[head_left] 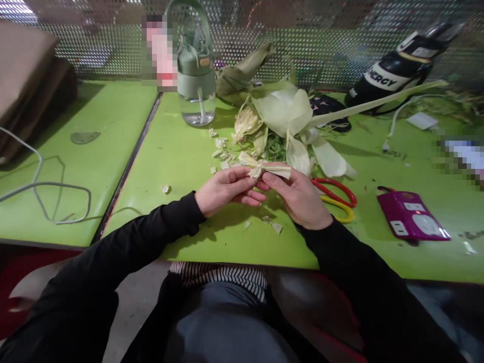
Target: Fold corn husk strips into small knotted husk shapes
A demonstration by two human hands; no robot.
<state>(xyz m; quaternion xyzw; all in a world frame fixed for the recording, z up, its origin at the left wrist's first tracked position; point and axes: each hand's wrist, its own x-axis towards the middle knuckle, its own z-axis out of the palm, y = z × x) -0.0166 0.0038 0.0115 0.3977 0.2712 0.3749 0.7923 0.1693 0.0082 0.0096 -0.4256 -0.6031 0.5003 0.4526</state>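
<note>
Above the green table [151,151], a small bow-shaped piece of corn husk [260,170] is pinched between both my hands. My left hand [229,187] grips its left side with thumb and fingers. My right hand [300,194] has its thumb pressed on the right side, fingers behind. Beyond them lie loose pale corn husks [285,111] and a pale husk flower [245,121], with cut husk scraps [220,151] to its lower left. Partly hidden by my right hand are scissors [350,196] with a red and a yellow handle.
A water bottle [196,96] and a black bottle [393,70] stand along a perforated screen [124,50]. At right lies a purple power socket [414,217]; a white cable [75,186] loops at left, near brown cardboard [30,75]. A seam crosses the table.
</note>
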